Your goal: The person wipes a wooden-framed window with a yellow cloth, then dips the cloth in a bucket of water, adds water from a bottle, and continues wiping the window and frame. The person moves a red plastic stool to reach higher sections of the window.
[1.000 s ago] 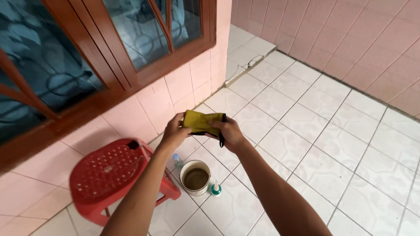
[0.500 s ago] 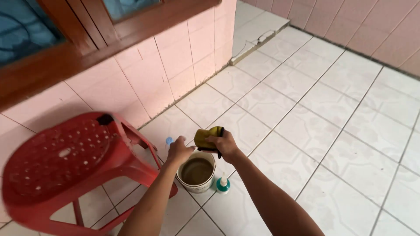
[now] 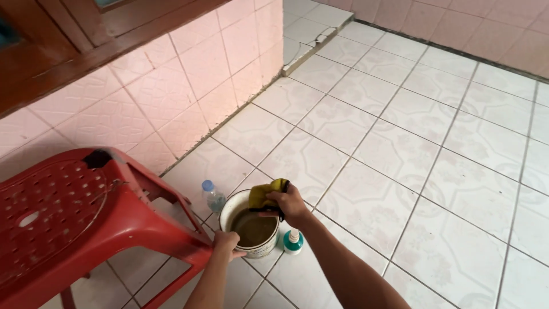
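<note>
Yellow, crumpled cloth [image 3: 266, 194] bunched in right hand [image 3: 287, 205] fingers; left hand [image 3: 227, 242] fingers grip white bucket [image 3: 229, 207].

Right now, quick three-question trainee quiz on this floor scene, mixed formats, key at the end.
1. True or false: the right hand holds a yellow cloth over the bucket.
2. What does the left hand touch? A) red stool B) bucket rim C) clear bottle
3. Fill in: the small green-based bottle stands on the ____ beside the bucket.

Key: 1 true; 2 B; 3 floor.
</note>
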